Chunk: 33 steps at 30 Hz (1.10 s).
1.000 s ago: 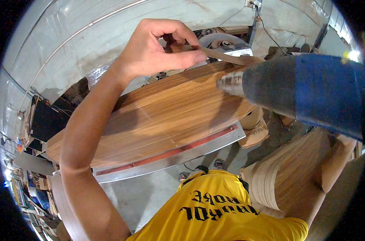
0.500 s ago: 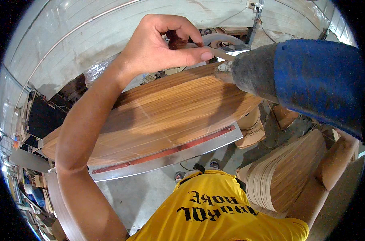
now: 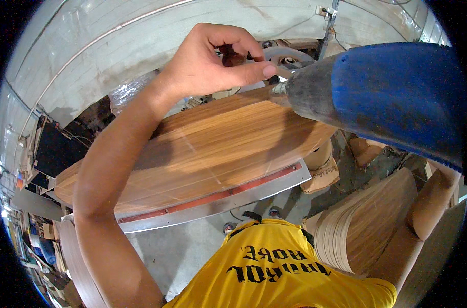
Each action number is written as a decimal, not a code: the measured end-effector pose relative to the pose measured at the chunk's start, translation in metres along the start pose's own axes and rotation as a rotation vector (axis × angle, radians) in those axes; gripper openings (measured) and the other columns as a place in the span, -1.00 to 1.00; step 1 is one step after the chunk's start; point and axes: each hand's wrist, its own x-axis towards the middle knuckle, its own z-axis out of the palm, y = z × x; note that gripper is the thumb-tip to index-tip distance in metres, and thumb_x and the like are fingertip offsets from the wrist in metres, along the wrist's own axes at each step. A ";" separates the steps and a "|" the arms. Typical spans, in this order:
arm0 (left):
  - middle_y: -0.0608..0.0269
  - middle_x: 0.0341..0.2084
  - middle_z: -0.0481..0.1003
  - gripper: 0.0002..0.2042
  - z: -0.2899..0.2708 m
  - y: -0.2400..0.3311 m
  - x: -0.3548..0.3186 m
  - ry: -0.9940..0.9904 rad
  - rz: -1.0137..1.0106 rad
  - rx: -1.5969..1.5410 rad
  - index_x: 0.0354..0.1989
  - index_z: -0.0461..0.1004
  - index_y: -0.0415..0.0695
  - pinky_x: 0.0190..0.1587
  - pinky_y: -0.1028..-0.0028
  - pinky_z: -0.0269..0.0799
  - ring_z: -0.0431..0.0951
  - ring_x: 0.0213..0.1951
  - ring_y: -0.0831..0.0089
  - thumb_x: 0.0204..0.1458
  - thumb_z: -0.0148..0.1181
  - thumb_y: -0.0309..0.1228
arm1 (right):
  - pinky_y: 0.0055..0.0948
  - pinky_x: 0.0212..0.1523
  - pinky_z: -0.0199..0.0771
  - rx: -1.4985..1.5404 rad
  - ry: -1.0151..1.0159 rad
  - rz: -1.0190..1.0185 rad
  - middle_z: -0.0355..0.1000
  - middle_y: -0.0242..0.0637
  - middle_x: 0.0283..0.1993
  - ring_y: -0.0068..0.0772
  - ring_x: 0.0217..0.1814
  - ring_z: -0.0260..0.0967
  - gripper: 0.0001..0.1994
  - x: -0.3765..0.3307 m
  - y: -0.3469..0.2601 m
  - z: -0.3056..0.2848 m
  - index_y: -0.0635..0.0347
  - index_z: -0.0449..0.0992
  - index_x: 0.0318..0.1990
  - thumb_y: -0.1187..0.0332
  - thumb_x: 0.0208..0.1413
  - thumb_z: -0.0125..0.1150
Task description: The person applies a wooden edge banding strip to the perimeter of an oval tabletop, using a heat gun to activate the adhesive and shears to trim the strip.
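Pinched between the thumb and fingers of my left hand is a thin narrow strip, held above the far edge of a wood-grain panel with rounded ends. A blue heat gun with a dark front and metal nozzle comes in from the right. Its nozzle tip points left, close to the strip and just below my left thumb. My right forearm rises to the heat gun and holds it up; the gun's body hides the fingers of that hand.
Under the panel is a metal-edged support with a red strip. A stack of curved wood-grain panels stands at lower right, near a cardboard box. Beyond the panel's far edge sits a round coil. Plastic sheeting hangs behind.
The heat gun has shifted slightly left, its nozzle nearer my left thumb. My left hand has moved a little right and down, still pinching the strip.
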 end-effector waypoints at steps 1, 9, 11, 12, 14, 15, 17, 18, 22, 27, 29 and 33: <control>0.42 -0.51 0.58 -0.84 0.000 0.000 0.000 0.001 0.004 0.005 -0.40 0.65 -0.16 -0.41 0.59 0.31 0.41 -0.46 0.69 0.00 0.48 -0.36 | -0.20 -0.20 0.53 0.000 -0.002 -0.001 0.53 -0.14 -0.28 -0.11 -0.28 0.52 -0.66 0.000 0.000 0.000 0.17 0.53 -0.15 0.42 -0.12 0.50; 0.37 -0.47 0.60 -0.84 0.000 -0.001 0.001 -0.021 0.002 -0.043 -0.36 0.66 -0.19 -0.38 0.58 0.34 0.45 -0.43 0.66 0.05 0.45 -0.36 | -0.20 -0.18 0.54 0.011 -0.008 -0.012 0.54 -0.14 -0.26 -0.11 -0.26 0.53 -0.65 0.005 -0.001 0.006 0.16 0.54 -0.14 0.42 -0.12 0.50; 0.34 -0.45 0.61 -0.84 0.000 0.001 0.001 -0.024 -0.006 -0.042 -0.34 0.66 -0.22 -0.35 0.57 0.38 0.48 -0.41 0.65 0.09 0.42 -0.37 | -0.20 -0.17 0.54 0.015 -0.009 -0.013 0.54 -0.14 -0.26 -0.11 -0.25 0.53 -0.65 0.006 -0.002 0.008 0.16 0.54 -0.14 0.42 -0.12 0.50; 0.33 -0.44 0.61 -0.85 0.000 0.001 0.001 -0.022 -0.013 -0.061 -0.32 0.66 -0.23 -0.33 0.57 0.41 0.50 -0.39 0.64 0.11 0.40 -0.38 | -0.20 -0.17 0.54 0.015 -0.008 -0.017 0.54 -0.14 -0.25 -0.11 -0.25 0.53 -0.65 0.007 -0.002 0.008 0.16 0.54 -0.14 0.42 -0.12 0.50; 0.30 -0.42 0.63 -0.84 0.001 0.001 0.001 -0.017 -0.026 -0.101 -0.30 0.66 -0.25 -0.29 0.55 0.45 0.53 -0.36 0.62 0.15 0.36 -0.39 | -0.20 -0.16 0.54 0.017 -0.009 -0.021 0.54 -0.14 -0.25 -0.11 -0.25 0.54 -0.65 0.009 -0.003 0.008 0.15 0.55 -0.14 0.41 -0.12 0.50; 0.30 -0.41 0.63 -0.84 0.001 0.000 0.001 -0.016 -0.036 -0.114 -0.29 0.65 -0.26 -0.27 0.55 0.46 0.53 -0.35 0.62 0.17 0.34 -0.39 | -0.21 -0.16 0.54 0.016 -0.011 -0.021 0.55 -0.14 -0.25 -0.11 -0.24 0.54 -0.65 0.010 -0.004 0.009 0.15 0.55 -0.14 0.41 -0.12 0.50; 0.30 -0.40 0.63 -0.84 0.001 -0.001 0.001 -0.014 -0.058 -0.138 -0.27 0.65 -0.28 -0.24 0.54 0.49 0.54 -0.33 0.63 0.20 0.30 -0.41 | -0.21 -0.15 0.54 0.021 -0.013 -0.023 0.55 -0.14 -0.24 -0.11 -0.24 0.54 -0.65 0.012 -0.003 0.010 0.15 0.55 -0.14 0.41 -0.12 0.50; 0.30 -0.40 0.63 -0.84 0.000 -0.002 0.001 -0.019 -0.061 -0.132 -0.26 0.64 -0.29 -0.23 0.53 0.49 0.54 -0.33 0.63 0.20 0.28 -0.42 | -0.21 -0.15 0.54 0.022 -0.012 -0.025 0.55 -0.14 -0.24 -0.10 -0.24 0.54 -0.65 0.012 -0.003 0.011 0.15 0.55 -0.14 0.41 -0.12 0.50; 0.32 -0.39 0.63 -0.84 -0.001 -0.005 0.002 -0.037 -0.062 -0.136 -0.25 0.63 -0.30 -0.20 0.54 0.50 0.54 -0.31 0.64 0.23 0.24 -0.44 | -0.21 -0.14 0.54 0.022 -0.014 -0.027 0.55 -0.14 -0.23 -0.10 -0.23 0.54 -0.65 0.016 -0.004 0.010 0.14 0.56 -0.13 0.41 -0.12 0.50; 0.33 -0.38 0.62 -0.84 -0.001 -0.007 0.003 -0.039 -0.046 -0.167 -0.23 0.62 -0.31 -0.20 0.55 0.50 0.54 -0.29 0.65 0.25 0.20 -0.45 | -0.21 -0.12 0.54 0.023 -0.021 -0.028 0.56 -0.15 -0.22 -0.10 -0.21 0.55 -0.65 0.017 -0.005 0.010 0.13 0.57 -0.13 0.41 -0.13 0.50; 0.34 -0.38 0.62 -0.84 -0.002 -0.007 0.003 -0.041 -0.035 -0.184 -0.22 0.62 -0.31 -0.20 0.55 0.50 0.54 -0.29 0.65 0.26 0.19 -0.45 | -0.21 -0.12 0.54 0.023 -0.022 -0.027 0.56 -0.15 -0.22 -0.10 -0.21 0.55 -0.65 0.019 -0.007 0.011 0.13 0.57 -0.12 0.41 -0.13 0.50; 0.35 -0.37 0.62 -0.83 -0.001 -0.006 0.003 -0.031 -0.036 -0.191 -0.23 0.62 -0.31 -0.19 0.56 0.50 0.54 -0.29 0.66 0.28 0.18 -0.43 | -0.21 -0.11 0.55 0.023 -0.029 -0.027 0.57 -0.15 -0.21 -0.10 -0.20 0.55 -0.65 0.020 -0.010 0.012 0.13 0.57 -0.12 0.40 -0.13 0.50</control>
